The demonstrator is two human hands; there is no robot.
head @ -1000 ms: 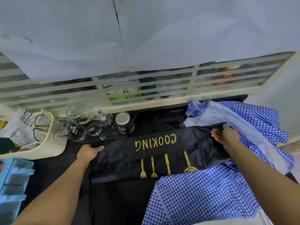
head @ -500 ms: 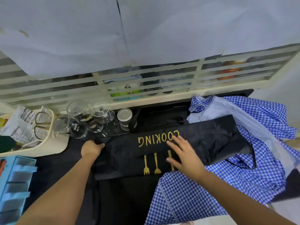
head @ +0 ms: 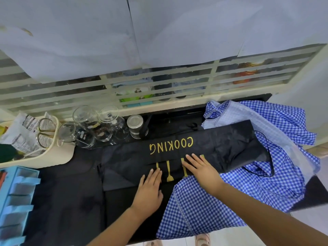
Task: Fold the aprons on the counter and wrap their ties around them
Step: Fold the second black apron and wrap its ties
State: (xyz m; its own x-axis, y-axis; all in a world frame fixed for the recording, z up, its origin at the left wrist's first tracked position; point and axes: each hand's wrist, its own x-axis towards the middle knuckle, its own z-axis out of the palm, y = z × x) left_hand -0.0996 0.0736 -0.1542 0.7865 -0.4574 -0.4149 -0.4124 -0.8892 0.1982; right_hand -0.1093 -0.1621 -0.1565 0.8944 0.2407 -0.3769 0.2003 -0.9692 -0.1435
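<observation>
- A black apron (head: 213, 148), folded into a long strip, lies across the dark counter (head: 67, 201). Its right end rests on a crumpled blue checked apron (head: 230, 196).
- Gold lettering reads "COOKING", upside down to the person, with gold utensil shapes nearer them.
- A thin black tie (head: 269, 153) loops off the strip's right end.
- The left hand (head: 149, 189) lies flat with its fingers straight, pressing the near edge and grasping nothing.
- The right hand (head: 200, 169), just beside it, presses flat in the same way.
</observation>
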